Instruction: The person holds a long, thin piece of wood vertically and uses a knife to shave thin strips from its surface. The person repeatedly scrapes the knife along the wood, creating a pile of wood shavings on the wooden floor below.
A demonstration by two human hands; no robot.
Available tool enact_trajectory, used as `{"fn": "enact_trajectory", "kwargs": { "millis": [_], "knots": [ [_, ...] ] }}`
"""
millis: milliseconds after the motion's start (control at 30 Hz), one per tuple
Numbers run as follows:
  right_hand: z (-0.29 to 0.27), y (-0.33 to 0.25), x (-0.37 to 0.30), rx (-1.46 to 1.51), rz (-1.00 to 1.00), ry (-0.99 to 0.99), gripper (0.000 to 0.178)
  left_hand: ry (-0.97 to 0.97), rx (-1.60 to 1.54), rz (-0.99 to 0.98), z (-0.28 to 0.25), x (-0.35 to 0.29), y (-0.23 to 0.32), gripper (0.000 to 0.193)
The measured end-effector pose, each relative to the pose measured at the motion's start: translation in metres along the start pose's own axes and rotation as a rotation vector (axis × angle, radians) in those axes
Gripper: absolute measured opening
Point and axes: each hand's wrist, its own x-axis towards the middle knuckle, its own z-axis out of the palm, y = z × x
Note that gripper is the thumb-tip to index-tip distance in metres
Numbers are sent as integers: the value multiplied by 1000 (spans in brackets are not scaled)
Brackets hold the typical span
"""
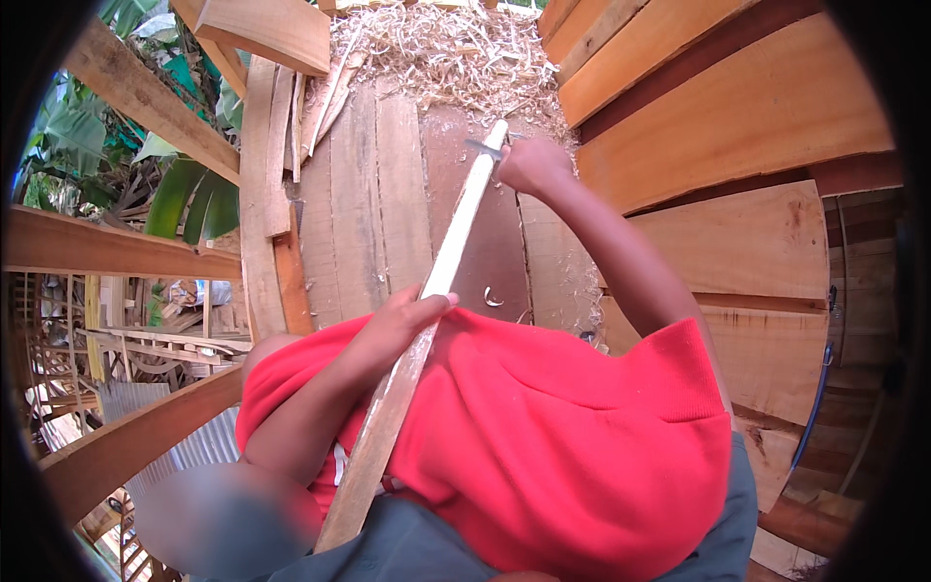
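Note:
A long wooden strip (pixel 464 223) runs slantwise from my lap up over the plank floor. Its far part is pale and freshly bared, while the near part is brown and rough. My left hand (pixel 412 318) is wrapped round the strip near its middle, against my red shirt. Close to the strip's far end, my right hand (pixel 536 167) is closed on a knife. The knife's dark blade (pixel 480 148) lies across the strip and sticks out on its left side; the handle is hidden in my fist.
Curled wood shavings (pixel 446 58) are heaped at the far end of the plank floor (pixel 359 194). Wide boards (pixel 718 145) form a wall on the right. Thin slats (pixel 281 126) lie at the left, beside wooden rails (pixel 126 242) and green plants (pixel 184 199).

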Motion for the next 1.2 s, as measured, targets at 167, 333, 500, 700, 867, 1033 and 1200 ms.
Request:
{"fn": "enact_trajectory", "kwargs": {
  "millis": [167,333,500,700,867,1033,1200],
  "knots": [
    [11,-2,5,68,-74,-42,54,38,-33,-2,8,-7,7,23],
    [20,-18,-12,13,-124,-41,52,-2,-21,13,3,-2,4,31],
    [-9,-1,-1,-6,-22,-61,53,-11,-28,-29,1,-4,3,33],
    [7,-13,-12,89,-33,-41,51,-11,-60,-13,3,-6,5,33],
    [15,-21,-24,-29,-95,-32,47,19,-36,-6,5,-3,4,25],
    [1,-1,-6,38,-20,-24,50,18,-27,-16,4,-6,7,35],
    [17,-27,-36,-8,-142,-53,49,-5,-67,-43,2,-6,4,34]
  ]
}}
